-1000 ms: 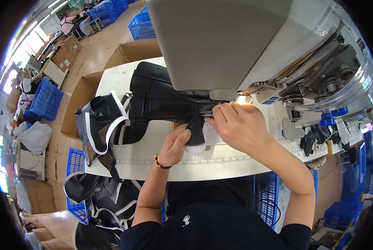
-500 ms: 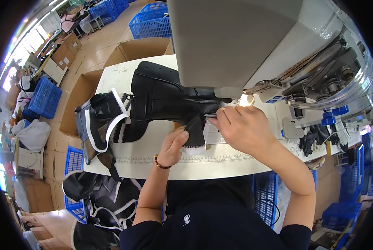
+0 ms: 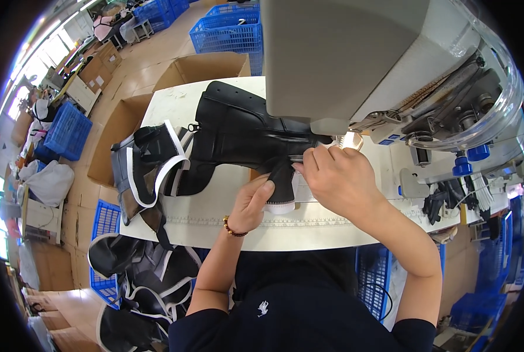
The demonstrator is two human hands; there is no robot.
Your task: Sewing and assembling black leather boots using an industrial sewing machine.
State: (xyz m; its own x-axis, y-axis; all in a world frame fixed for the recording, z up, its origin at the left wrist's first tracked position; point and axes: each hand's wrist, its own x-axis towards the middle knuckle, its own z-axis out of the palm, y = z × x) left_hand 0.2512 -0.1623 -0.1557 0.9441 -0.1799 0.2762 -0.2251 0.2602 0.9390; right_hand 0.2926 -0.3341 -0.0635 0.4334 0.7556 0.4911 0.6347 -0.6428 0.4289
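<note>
A black leather boot upper [image 3: 232, 135] lies on the white worktable, its narrow end reaching under the sewing machine head [image 3: 326, 64]. My left hand [image 3: 253, 202] pinches a flap of it, thumb on top, beside the white-edged lining [image 3: 281, 207]. Close to the machine's needle area, my right hand [image 3: 341, 176] is closed with fingers bent over the upper's edge. A small grey metal tool [image 3: 297, 158] pokes out from its fingertips; most of it is hidden, so its kind is unclear. A zipper pull [image 3: 194, 127] hangs at the upper's left side.
Another black upper with white trim [image 3: 147, 164] sits at the table's left. Several more uppers [image 3: 150, 276] pile over a blue crate [image 3: 105, 220] below. An open cardboard box [image 3: 121, 129] stands behind the table. A ruler strip [image 3: 215, 221] runs along the front edge.
The whole view has shifted slightly, so table and boot upper appear farther right. Both hands keep their grip; the flap at my left hand is a little more folded toward the right hand.
</note>
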